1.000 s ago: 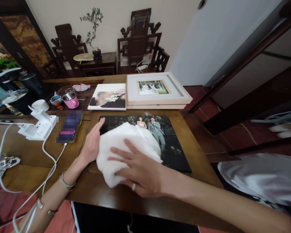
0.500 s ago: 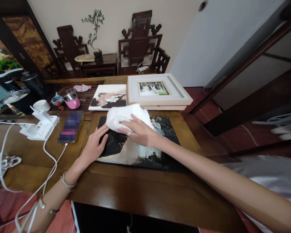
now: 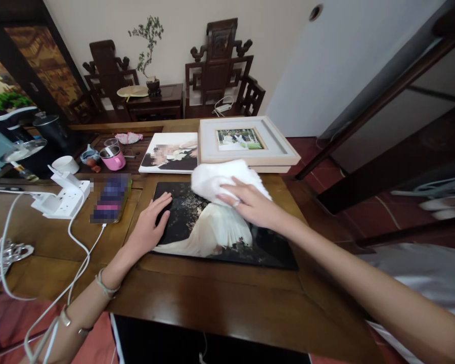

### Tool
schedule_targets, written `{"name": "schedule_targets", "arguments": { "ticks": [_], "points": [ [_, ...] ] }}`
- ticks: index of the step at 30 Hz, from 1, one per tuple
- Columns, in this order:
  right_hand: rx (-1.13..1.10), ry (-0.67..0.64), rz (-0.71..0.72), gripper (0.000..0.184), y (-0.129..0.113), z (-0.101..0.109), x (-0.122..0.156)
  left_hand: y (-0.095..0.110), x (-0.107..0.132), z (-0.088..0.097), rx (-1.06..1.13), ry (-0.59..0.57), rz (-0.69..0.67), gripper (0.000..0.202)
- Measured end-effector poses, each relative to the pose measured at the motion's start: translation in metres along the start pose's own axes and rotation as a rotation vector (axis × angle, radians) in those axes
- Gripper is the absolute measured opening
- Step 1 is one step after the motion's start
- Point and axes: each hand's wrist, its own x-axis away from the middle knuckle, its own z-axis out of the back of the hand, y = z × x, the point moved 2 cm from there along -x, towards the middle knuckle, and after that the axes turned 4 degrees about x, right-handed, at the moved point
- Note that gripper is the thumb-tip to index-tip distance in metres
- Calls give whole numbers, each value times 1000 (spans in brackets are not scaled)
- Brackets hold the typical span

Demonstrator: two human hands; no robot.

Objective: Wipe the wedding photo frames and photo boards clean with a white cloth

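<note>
the right hand [image 3: 252,206] lies flat on a white cloth [image 3: 222,179], fingers spread and pressing down on it rather than pinching it, up at the one o'clock corner of a dark wedding photo panel [image 3: 220,227]. the panel lies flat on the wooden table [image 3: 197,298], straight ahead of the person at twelve o'clock. the left hand [image 3: 149,227] rests open on the panel's nine o'clock edge, palm down, fingers loosely extended and gripping nothing, as if to keep the panel from sliding.

just past the panel, at twelve o'clock, a pale boxed frame [image 3: 246,144] with a small picture sits touching or nearly touching the cloth's far edge; beside it at eleven o'clock lies an unframed print [image 3: 170,154]. a phone [image 3: 111,198] on a white cable is at ten o'clock, then a white power strip [image 3: 62,197] and a pink pot [image 3: 112,157] farther out.

this looks like the wiping step, with the far right corner under the cloth. the lower half and the three o'clock edge lie uncovered. i'd judge the next stroke calls for light, even pressure and a steady left hand, keeping the cloth clear of the boxed frame.
</note>
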Motion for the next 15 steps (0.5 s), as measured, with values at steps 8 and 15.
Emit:
{"name": "schedule_targets", "arguments": {
  "ticks": [8, 15],
  "points": [
    [166, 45, 130, 26, -11, 7, 87, 0, 0, 1, 14, 17, 6, 41],
    [109, -129, 407, 20, -66, 3, 124, -2, -1, 0, -14, -11, 14, 44]
  ]
}}
